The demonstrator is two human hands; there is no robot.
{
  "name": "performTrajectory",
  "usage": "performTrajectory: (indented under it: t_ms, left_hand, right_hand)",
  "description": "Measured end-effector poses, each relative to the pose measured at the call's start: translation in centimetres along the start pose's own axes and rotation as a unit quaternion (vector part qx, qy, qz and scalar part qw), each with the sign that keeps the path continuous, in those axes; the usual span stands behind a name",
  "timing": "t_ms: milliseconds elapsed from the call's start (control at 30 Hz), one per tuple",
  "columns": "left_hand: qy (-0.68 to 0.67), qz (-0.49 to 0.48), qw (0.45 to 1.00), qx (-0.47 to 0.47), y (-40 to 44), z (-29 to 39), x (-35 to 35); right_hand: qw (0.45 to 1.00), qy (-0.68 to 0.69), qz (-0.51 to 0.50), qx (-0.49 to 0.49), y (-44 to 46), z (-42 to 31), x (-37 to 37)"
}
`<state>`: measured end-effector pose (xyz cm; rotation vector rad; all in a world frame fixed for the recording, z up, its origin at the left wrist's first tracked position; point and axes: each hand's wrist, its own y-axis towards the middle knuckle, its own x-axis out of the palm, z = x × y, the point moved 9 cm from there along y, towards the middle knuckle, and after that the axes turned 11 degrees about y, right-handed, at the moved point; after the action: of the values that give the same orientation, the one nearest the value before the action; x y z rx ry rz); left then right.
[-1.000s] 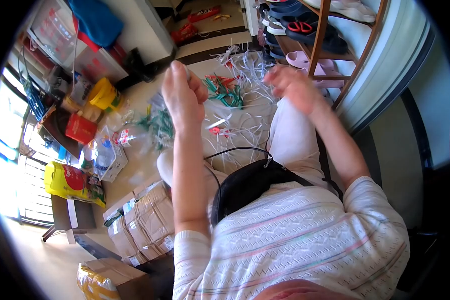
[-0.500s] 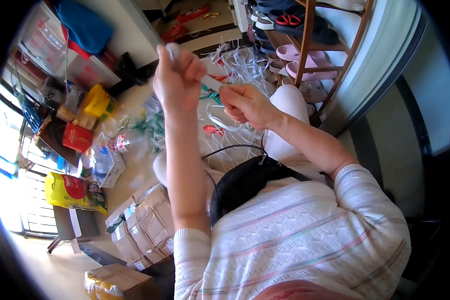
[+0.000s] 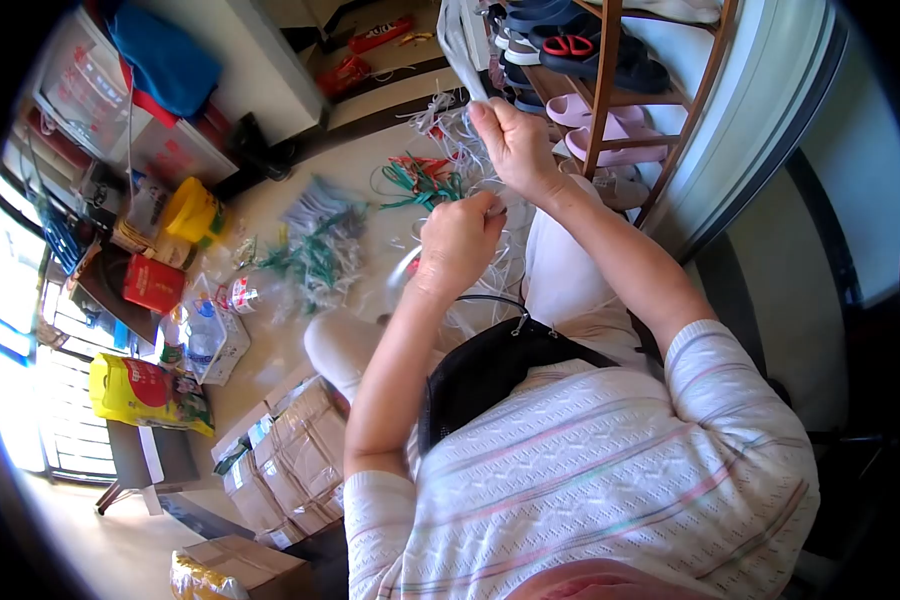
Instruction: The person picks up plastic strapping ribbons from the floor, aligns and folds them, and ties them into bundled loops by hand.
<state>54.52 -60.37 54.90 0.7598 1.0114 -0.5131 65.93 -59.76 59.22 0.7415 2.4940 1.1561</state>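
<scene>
My right hand [image 3: 518, 150] is closed around a white plastic strip [image 3: 460, 58], whose free part rises above the fist and bends over near the top edge. Just below and to the left, my left hand [image 3: 456, 242] is closed too, with a small whitish end showing at its thumb. Whether that end belongs to the same strip is hidden by the fingers. Under and beyond both hands lies a tangle of white strips [image 3: 448, 112] on the floor. Green strips [image 3: 422, 184] lie left of my right hand, and a grey-green bundle of strips [image 3: 325, 240] is farther left.
A wooden shoe rack [image 3: 603, 95] with pink slippers [image 3: 610, 140] stands close on the right. To the left are a yellow bucket [image 3: 192, 212], a red tin [image 3: 154, 278], a white basket [image 3: 228, 348] with bottles, and taped cardboard [image 3: 295, 460]. A black bag [image 3: 485, 375] rests at my waist.
My left hand has come down and to the right, below my right hand. My right hand has risen to the right, and the white strip now extends upward from it.
</scene>
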Motion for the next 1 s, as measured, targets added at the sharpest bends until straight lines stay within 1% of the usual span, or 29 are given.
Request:
performTrajectory:
  t_ms: [33, 67, 133, 167, 200, 233, 300, 333, 433, 467, 567, 600, 667, 767, 800, 900, 933, 1000]
  left_hand:
    - [0.098, 0.020, 0.994, 0.035, -0.3, 0.6, -0.8]
    - [0.110, 0.039, 0.991, 0.066, -0.4, 1.2, -1.6]
    - [0.134, 0.080, 0.979, 0.128, -0.5, 2.2, -3.7]
    - [0.113, 0.076, 0.981, 0.135, -0.3, 1.9, -4.6]
    - [0.091, 0.073, 0.983, 0.141, 0.0, 1.5, -5.5]
    - [0.070, 0.068, 0.984, 0.147, 0.4, 1.1, -6.4]
    - [-0.067, 0.057, 0.989, 0.121, 1.2, -0.5, -8.3]
    - [-0.077, 0.042, 0.988, 0.127, 1.5, -1.2, -8.4]
    - [-0.080, -0.051, 0.994, 0.056, 1.9, -2.1, -8.3]
    - [-0.109, -0.050, 0.990, 0.071, 2.0, -2.3, -8.0]
    - [-0.063, -0.110, 0.986, 0.109, 1.7, -0.8, -7.7]
    - [-0.045, -0.127, 0.984, 0.118, 1.5, -0.6, -7.7]
    - [-0.010, -0.164, 0.977, 0.138, 0.8, -0.3, -7.6]
    - [0.121, -0.122, 0.966, 0.195, -0.7, -0.4, -4.9]
    - [0.160, -0.163, 0.966, 0.120, -0.8, -0.6, -4.6]
    - [0.086, -0.140, 0.982, 0.091, -0.8, -1.5, -5.3]
    - [0.037, -0.119, 0.989, 0.082, -0.8, -1.6, -5.9]
    - [0.107, 0.043, 0.975, 0.190, -0.8, -0.3, -8.2]
  right_hand:
    - [0.997, -0.069, -0.012, -0.030, -0.4, -0.4, 0.1]
    - [0.993, -0.107, -0.044, 0.026, -0.8, 0.9, 0.4]
    - [0.990, -0.054, -0.122, 0.040, -2.4, 1.7, 1.7]
    - [0.985, -0.027, -0.161, 0.046, -3.3, 1.8, 2.3]
    - [0.968, 0.020, -0.219, 0.121, -4.4, 2.8, 2.9]
    - [0.953, 0.073, -0.242, 0.166, -5.2, 3.2, 2.9]
    - [0.907, 0.178, -0.284, 0.255, -6.9, 3.0, 3.0]
    - [0.860, 0.210, -0.303, 0.353, -8.2, 1.9, 2.6]
    - [0.810, 0.252, -0.345, 0.402, -9.7, 0.3, 1.6]
    - [0.836, 0.190, -0.397, 0.328, -9.7, -0.7, 2.2]
    - [0.795, 0.146, -0.493, 0.323, -10.2, -3.4, 2.9]
    - [0.786, 0.141, -0.489, 0.352, -10.2, -3.0, 2.4]
    - [0.775, 0.193, -0.479, 0.364, -9.9, -3.2, 1.9]
    - [0.762, 0.237, -0.473, 0.374, -9.4, -3.1, 0.9]
    - [0.758, 0.245, -0.473, 0.376, -9.2, -3.0, 0.8]
    - [0.774, 0.272, -0.445, 0.358, -9.0, -2.5, 0.9]
    - [0.778, 0.269, -0.442, 0.356, -8.8, -2.4, 0.9]
    - [0.784, 0.262, -0.439, 0.352, -8.5, -2.3, 1.0]
